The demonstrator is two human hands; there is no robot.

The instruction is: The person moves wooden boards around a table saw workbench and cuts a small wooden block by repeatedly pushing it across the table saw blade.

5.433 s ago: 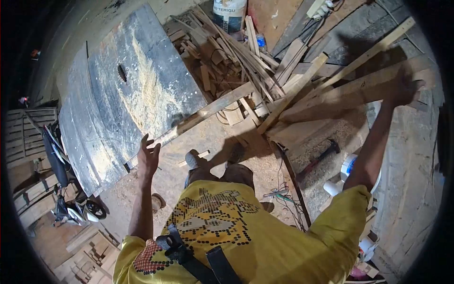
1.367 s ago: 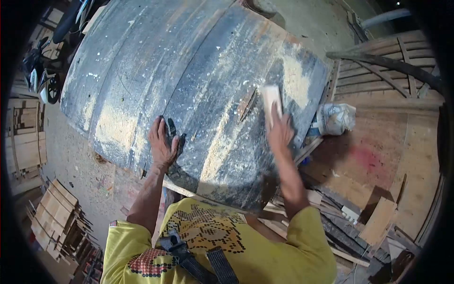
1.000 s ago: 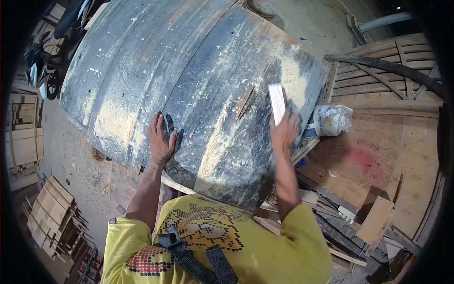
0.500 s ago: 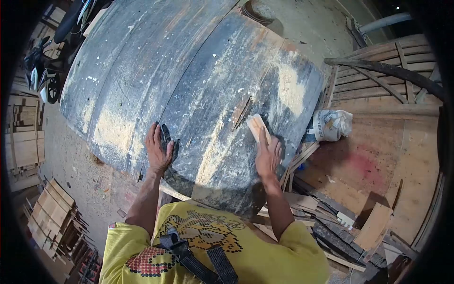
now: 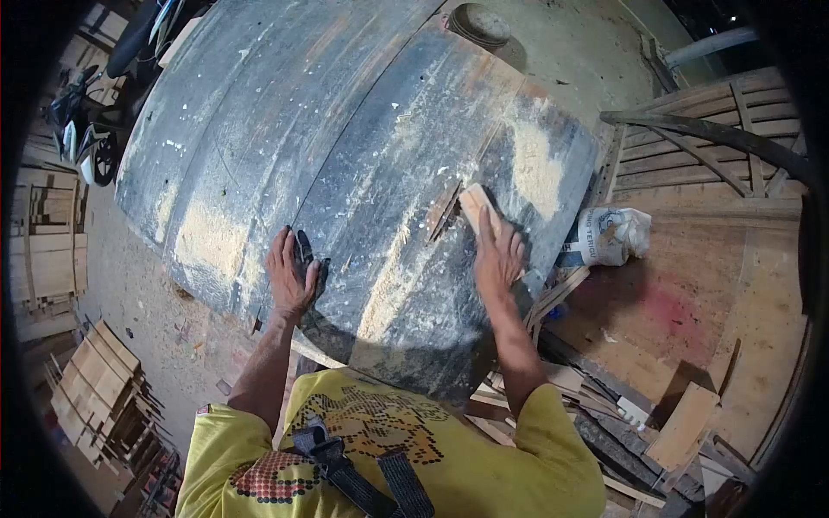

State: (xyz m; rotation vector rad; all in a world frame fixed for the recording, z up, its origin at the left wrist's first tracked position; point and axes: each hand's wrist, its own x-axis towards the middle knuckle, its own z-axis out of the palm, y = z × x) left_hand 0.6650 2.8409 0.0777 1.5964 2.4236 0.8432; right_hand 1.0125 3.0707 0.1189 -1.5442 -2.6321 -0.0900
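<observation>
A wide, dark, worn table top (image 5: 345, 138) spreads in front of me, streaked with pale sawdust. Flat on its near part lies my left hand (image 5: 292, 281), fingers stretched and thumb apart, holding nothing. My right hand (image 5: 498, 263) grips a small pale wooden block (image 5: 477, 207), its index finger extended along the top. The block rests on the surface just right of a splintered brown gouge (image 5: 443, 211). Its lower end is hidden under the fingers.
Sawdust heaps (image 5: 207, 240) lie left and at the far right. Past the right edge stands a printed white sack (image 5: 615, 236). Wood scraps (image 5: 596, 397) lie low at right, stacked boards (image 5: 95, 380) at left. A round container (image 5: 477, 26) sits beyond the far edge.
My right hand has slid slightly forward and right with the wooden block. My left hand stays in place on the table, while the whole view has shifted a little.
</observation>
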